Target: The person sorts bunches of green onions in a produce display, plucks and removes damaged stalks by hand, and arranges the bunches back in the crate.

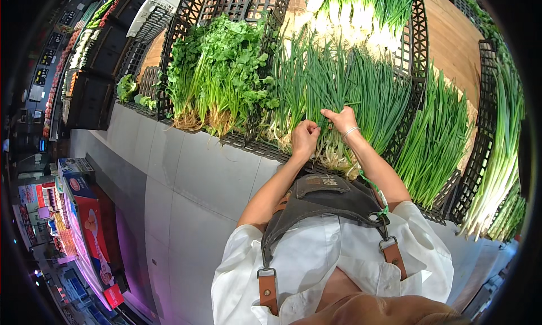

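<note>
Both my hands are low in a crate of green scallions, close to the white root ends. My left hand has its fingers curled in, with thumb and forefinger pinched together at the edge of a bunch. Whatever lies inside that pinch is too small to tell. Just to its right and slightly higher, my right hand rests against the same stalks, its forefinger pointing left. A bracelet circles the right wrist. The lower fingers of the right hand are partly hidden, so its grip is unclear.
Leafy coriander with roots fills the crate on the left. Brightly lit scallions lie behind. Flat green chives and long leeks stand right, between black lattice crate walls. Broccoli sits far left. Grey tiles cover the floor.
</note>
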### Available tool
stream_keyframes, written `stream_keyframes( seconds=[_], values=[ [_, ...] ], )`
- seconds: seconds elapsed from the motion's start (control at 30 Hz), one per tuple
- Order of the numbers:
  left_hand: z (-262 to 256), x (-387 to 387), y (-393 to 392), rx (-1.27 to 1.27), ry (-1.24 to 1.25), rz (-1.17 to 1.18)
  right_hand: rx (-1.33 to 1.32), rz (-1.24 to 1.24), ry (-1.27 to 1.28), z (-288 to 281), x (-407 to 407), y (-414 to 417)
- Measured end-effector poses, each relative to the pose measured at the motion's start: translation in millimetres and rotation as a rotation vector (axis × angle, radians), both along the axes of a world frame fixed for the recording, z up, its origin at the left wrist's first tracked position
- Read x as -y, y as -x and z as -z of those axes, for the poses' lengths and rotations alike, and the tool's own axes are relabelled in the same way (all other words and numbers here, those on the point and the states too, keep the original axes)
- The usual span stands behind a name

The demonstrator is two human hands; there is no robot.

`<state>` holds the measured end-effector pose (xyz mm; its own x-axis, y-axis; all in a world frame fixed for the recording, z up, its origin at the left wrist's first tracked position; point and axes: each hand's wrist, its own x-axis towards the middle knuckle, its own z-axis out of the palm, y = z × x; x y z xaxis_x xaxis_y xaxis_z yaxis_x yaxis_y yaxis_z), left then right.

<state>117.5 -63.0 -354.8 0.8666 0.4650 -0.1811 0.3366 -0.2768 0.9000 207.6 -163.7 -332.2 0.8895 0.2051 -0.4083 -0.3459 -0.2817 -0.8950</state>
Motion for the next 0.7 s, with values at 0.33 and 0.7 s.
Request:
stream_keyframes(
  seconds=[0.33,0.7],
  values=[
    [-15.0,-40.7,0.3,-0.133,0.872,-0.001,-0.151,0.011,-0.133,-12.2,21.2,6.1],
    [-28.4,-29.7,6.6,-0.064,0.685,0.080,-0.187,-0.030,-0.183,-40.2,20.9,17.2]
  ],
)
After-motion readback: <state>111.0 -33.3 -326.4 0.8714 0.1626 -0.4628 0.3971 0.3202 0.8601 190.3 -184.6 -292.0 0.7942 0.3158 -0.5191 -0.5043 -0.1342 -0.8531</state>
